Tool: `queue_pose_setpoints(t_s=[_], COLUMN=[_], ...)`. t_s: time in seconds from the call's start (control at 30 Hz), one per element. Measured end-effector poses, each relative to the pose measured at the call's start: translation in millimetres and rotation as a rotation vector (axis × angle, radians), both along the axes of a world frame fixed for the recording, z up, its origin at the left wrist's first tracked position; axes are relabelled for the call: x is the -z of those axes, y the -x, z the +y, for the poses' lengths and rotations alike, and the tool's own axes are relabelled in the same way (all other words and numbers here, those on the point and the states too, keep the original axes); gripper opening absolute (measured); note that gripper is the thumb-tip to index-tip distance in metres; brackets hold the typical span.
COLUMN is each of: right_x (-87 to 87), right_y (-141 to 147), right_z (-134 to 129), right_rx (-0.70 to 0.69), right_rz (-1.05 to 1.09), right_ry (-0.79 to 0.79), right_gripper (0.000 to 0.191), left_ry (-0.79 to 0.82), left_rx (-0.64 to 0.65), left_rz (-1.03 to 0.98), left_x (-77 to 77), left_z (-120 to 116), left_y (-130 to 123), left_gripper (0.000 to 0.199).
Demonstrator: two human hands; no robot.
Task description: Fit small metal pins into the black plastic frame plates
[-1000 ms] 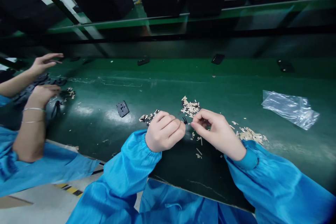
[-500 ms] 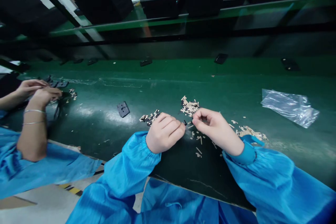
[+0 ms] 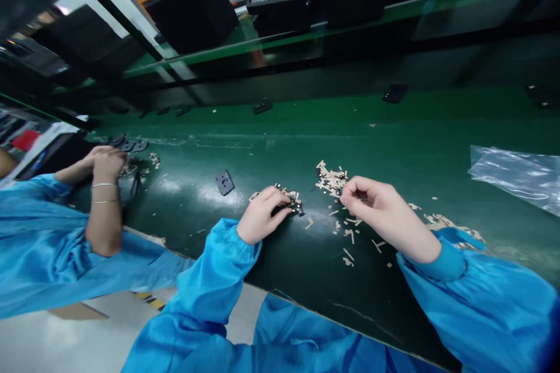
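Note:
My left hand [image 3: 265,213] is closed at the fingertips among a small pile of black and beige pieces [image 3: 292,195]. Thumb and fingers come together on a small black piece [image 3: 300,210] at the pile's right edge. To the right, my right hand [image 3: 380,210] holds thumb and index finger in a pinch; anything between the tips is too small to make out. Just beyond those tips lies a heap of thin beige pieces [image 3: 330,179], with loose beige strips [image 3: 349,254] scattered nearer to me. A flat black plate with holes [image 3: 224,182] rests left of my left hand.
More beige pieces [image 3: 455,227] lie behind my right wrist. A clear plastic bag [image 3: 516,178] is at the right. Black parts [image 3: 262,106] line the back of the green table [image 3: 210,157]. A co-worker's hands [image 3: 107,160] work at the left beside dark parts. A shelf crosses above.
The view has shifted, so things on the table appear farther right. My left hand has drawn left from near my right hand to the black and beige pile. My right hand keeps its pinch.

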State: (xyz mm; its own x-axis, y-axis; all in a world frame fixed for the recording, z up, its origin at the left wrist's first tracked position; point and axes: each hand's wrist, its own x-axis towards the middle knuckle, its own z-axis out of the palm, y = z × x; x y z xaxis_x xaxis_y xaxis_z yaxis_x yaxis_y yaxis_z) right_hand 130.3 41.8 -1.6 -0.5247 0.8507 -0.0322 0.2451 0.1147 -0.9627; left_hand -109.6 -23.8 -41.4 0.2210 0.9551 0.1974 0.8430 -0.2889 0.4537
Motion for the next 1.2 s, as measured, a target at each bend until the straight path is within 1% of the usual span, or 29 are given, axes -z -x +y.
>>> queue_pose_setpoints(t_s=[0.03,0.1,0.17,0.2,0.27,0.33,0.4,0.5,0.57,0.6,0.67,0.73,0.8,0.83,0.87,0.9,1.0,1.07,1.13,1.2], right_x=[-0.2,-0.5,-0.5,-0.4,-0.1,0.2,0.6,2.3,4.3,5.3,7.1,7.7,6.7,5.7,4.5,3.0,-2.0,-5.7,-9.2,-11.9], right_y=[-0.1,-0.3,-0.7,-1.0,-1.4,-1.4,-0.9,0.5,1.3,1.5,1.7,1.7,1.4,1.0,0.4,-0.4,-4.9,-9.1,-13.5,-16.9], right_z=[0.3,0.7,1.2,1.5,1.9,2.0,1.9,1.0,0.3,0.0,-0.3,-0.2,-0.1,-0.2,-0.3,-0.6,-1.2,-0.9,0.3,2.4], right_rx=[-0.005,-0.017,-0.027,-0.033,-0.045,-0.057,-0.066,-0.078,-0.089,-0.095,-0.108,-0.112,-0.101,-0.092,-0.081,-0.064,0.026,0.114,0.18,0.209], right_rz=[0.0,-0.002,-0.012,-0.018,-0.028,-0.04,-0.057,-0.062,-0.05,-0.047,-0.046,-0.034,-0.011,0.001,0.015,0.034,0.123,0.19,0.217,0.198], right_ry=[-0.008,-0.027,-0.036,-0.038,-0.037,-0.029,-0.016,-0.009,-0.015,-0.019,-0.024,-0.031,-0.04,-0.045,-0.054,-0.071,-0.182,-0.279,-0.352,-0.394], right_gripper=[0.012,0.013,0.014,0.014,0.014,0.014,0.014,0.014,0.013,0.013,0.013,0.014,0.015,0.016,0.016,0.016,0.015,0.012,0.011,0.011], left_ry=[0.015,0.001,-0.044,-0.051,-0.02,0.031,0.061,0.053,0.042,0.045,0.08,0.142,0.194,0.252,0.319,0.389,0.54,0.614,0.608,0.526], left_rx=[-0.108,-0.376,-0.572,-0.64,-0.715,-0.728,-0.723,-0.736,-0.737,-0.723,-0.647,-0.521,-0.411,-0.338,-0.269,-0.224,-0.135,-0.059,-0.011,0.009], left_rz=[0.008,0.056,0.095,0.103,0.089,0.048,-0.008,-0.11,-0.205,-0.263,-0.415,-0.606,-0.79,-0.98,-1.119,-1.201,-1.322,-1.387,-1.378,-1.273], left_x=[0.4,3.1,7.6,10.0,14.0,15.6,13.9,6.2,-0.6,-4.0,-10.6,-16.4,-20.6,-22.0,-23.0,-23.7,-25.2,-26.4,-28.1,-30.3], left_z=[0.3,1.6,2.4,2.4,1.5,0.1,-0.7,3.1,10.7,16.0,28.9,42.8,55.8,61.3,66.0,69.6,74.6,74.4,73.2,72.0], left_y=[12.4,41.9,72.7,86.6,108.2,121.2,127.2,126.6,118.4,111.1,89.7,60.1,25.4,7.6,-10.0,-26.8,-69.1,-87.9,-98.1,-101.2], left_gripper=[0.01,0.015,0.028,0.038,0.055,0.06,0.063,0.075,0.079,0.078,0.067,0.055,0.057,0.058,0.057,0.056,0.053,0.051,0.044,0.038])
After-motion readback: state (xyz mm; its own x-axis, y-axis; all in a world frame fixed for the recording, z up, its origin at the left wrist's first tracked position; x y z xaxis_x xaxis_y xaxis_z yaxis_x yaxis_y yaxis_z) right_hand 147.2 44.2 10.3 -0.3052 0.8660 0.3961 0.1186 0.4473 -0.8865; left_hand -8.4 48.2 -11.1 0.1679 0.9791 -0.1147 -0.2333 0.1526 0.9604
